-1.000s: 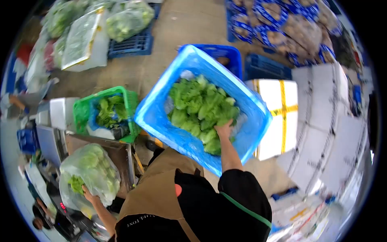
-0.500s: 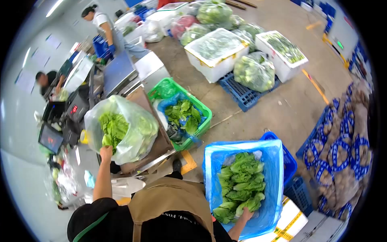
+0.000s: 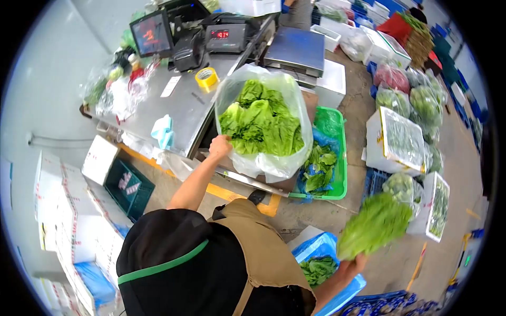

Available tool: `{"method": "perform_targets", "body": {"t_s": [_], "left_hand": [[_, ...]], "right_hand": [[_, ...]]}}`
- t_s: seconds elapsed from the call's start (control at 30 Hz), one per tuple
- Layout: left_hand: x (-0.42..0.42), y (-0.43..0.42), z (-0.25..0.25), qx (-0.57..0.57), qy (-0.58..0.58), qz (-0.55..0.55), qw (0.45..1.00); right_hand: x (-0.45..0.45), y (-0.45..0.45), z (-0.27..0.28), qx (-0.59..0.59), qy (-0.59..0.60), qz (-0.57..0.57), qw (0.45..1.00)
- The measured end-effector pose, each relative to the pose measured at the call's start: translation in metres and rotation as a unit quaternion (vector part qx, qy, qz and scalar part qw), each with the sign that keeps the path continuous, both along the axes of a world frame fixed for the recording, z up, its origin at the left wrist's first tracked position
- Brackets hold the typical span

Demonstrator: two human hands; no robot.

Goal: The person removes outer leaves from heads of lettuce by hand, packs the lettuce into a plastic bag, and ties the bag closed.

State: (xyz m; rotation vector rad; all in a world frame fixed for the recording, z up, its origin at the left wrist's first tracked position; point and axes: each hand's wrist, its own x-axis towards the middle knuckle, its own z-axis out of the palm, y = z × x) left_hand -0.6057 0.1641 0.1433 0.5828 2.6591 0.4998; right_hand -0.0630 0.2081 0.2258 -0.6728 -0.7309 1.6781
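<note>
My left hand (image 3: 220,146) is closed on the left edge of a clear plastic bag (image 3: 287,167) full of green lettuce (image 3: 261,124), which sits on a scale platform beside the steel table. Off to the lower right, my right hand (image 3: 354,263) grips the base of a lettuce head (image 3: 374,225), held up in the air with its leaves slightly blurred. Below that hand is a blue-lined box (image 3: 318,246) with more lettuce (image 3: 318,269) inside, partly hidden by my arm.
A green crate (image 3: 340,174) with loose leaves stands right of the bag. Yellow tape (image 3: 207,79), a monitor (image 3: 152,34) and a red-digit display (image 3: 220,35) are on the steel table (image 3: 182,113). Foam boxes (image 3: 377,145) and bagged vegetables line the right; white cartons (image 3: 84,226) stand left.
The view has swung left toward the table. My right hand has come up out of the blue-lined box with a lettuce head. My left hand remains at the bag's edge.
</note>
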Motion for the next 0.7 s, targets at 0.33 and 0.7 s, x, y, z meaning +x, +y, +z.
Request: {"method": "perform_targets", "body": {"t_s": [0.33,0.7], "left_hand": [[0.012,-0.036,0.006,0.233,0.026,-0.044,0.971],[-0.005,-0.019,0.019,0.261,-0.069,-0.026,0.963]], "right_hand": [[-0.366,0.091,0.062,0.276,-0.465,0.171,0.824],[-0.448,0.037,-0.073,0.445,-0.739,0.285,0.418]]}}
